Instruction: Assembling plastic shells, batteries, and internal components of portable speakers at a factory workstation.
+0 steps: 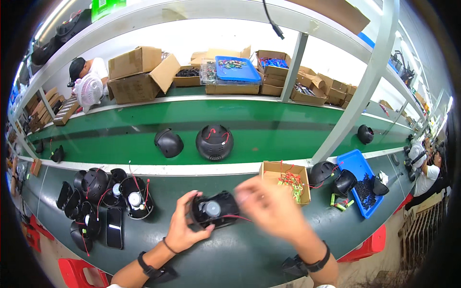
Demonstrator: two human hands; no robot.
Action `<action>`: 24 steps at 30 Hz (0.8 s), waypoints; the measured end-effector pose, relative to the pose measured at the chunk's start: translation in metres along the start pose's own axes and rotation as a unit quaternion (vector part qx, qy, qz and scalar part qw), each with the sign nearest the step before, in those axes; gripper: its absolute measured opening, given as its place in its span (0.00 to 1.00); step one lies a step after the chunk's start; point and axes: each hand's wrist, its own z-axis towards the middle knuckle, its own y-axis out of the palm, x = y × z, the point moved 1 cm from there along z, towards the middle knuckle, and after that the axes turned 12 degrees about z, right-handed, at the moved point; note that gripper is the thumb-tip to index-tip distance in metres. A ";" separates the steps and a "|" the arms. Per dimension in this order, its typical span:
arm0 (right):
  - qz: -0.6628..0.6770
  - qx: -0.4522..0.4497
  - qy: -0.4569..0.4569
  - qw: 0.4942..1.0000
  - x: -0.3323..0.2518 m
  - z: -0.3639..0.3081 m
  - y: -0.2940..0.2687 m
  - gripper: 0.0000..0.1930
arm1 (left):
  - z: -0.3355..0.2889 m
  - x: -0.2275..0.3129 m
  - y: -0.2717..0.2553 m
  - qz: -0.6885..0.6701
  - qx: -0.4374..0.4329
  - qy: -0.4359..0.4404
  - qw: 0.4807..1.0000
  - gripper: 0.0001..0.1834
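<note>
My left hand (185,223) grips a black rounded plastic housing (199,206), its fingers and thumb around the left side. Inside the open shell sits a round grey part (212,208). A thin red wire (236,216) runs out of the shell to the right. My right hand (271,204) hovers just right of the housing, blurred by motion. Its fingers are curled together in a pinch, and what is between them cannot be made out. Just beyond this hand stands a cardboard box (265,175) of green parts with red wires (292,183).
Black shells (93,185) with red wires cluster at left beside a phone (115,228). At right are a blue tray (350,162) of small black pieces, more shells (344,183) and green cylinders (342,204). Black housings (214,142) rest on the green conveyor belt (269,127). A metal post (357,81) rises beyond.
</note>
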 end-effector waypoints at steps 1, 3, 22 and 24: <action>-0.020 0.077 0.004 0.997 0.016 0.003 -0.017 0.09 | -0.012 -0.002 -0.006 -0.031 -0.006 -0.028 0.999 0.59; -0.146 0.100 -0.002 0.984 0.067 0.006 -0.046 0.07 | -0.023 -0.014 -0.004 -0.038 -0.059 0.033 0.997 0.60; -0.188 -0.097 0.237 0.948 0.159 0.032 -0.045 0.06 | -0.032 -0.023 -0.008 0.018 -0.107 0.107 0.988 0.56; -0.250 -0.109 0.196 0.942 0.165 0.031 -0.049 0.06 | -0.035 -0.024 -0.003 -0.008 -0.098 0.113 0.989 0.57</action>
